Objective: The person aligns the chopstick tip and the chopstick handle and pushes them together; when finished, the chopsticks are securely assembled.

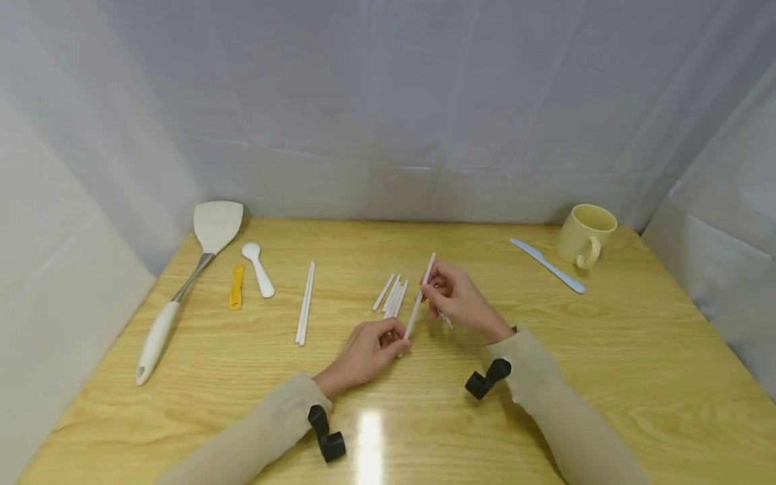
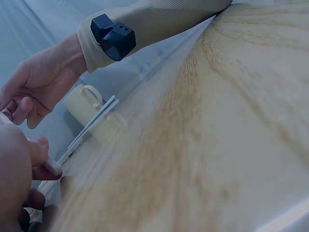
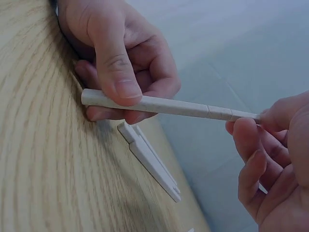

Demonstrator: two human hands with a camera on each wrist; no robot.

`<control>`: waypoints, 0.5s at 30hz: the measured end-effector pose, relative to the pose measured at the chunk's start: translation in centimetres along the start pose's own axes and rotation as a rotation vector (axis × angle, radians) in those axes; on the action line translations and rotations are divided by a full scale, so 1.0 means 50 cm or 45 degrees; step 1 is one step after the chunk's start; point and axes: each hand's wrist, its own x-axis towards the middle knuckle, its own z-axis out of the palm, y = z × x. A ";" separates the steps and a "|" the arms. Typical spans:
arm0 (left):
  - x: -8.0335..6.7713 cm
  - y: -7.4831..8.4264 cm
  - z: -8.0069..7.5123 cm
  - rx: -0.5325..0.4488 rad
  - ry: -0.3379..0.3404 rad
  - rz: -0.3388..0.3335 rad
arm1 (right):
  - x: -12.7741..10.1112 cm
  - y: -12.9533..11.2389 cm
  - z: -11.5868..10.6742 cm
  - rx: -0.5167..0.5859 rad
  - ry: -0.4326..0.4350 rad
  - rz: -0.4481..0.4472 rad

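surface: light wood table (image 1: 606, 350), white curtain (image 1: 388, 101) behind
stick: white chopstick (image 1: 418, 300), thin, tilted
hands: left hand (image 1: 370, 350) and right hand (image 1: 461, 300) both pinching it

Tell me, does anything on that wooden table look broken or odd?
Yes. The white stick pinched between the left hand and right hand shows thin cross lines near the right fingers, like cracks or joints. Short white stick pieces lie beside it, while a longer white pair lies whole.
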 end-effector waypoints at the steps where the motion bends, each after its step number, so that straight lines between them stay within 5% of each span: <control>1: -0.001 0.000 0.000 -0.010 0.002 0.009 | 0.000 -0.001 0.001 0.005 0.003 0.002; 10: -0.002 -0.001 -0.005 -0.322 -0.087 0.001 | 0.001 -0.008 0.007 -0.054 0.003 0.053; 15: 0.003 0.008 -0.007 -0.377 -0.076 0.065 | 0.000 -0.003 0.009 -0.097 0.005 0.038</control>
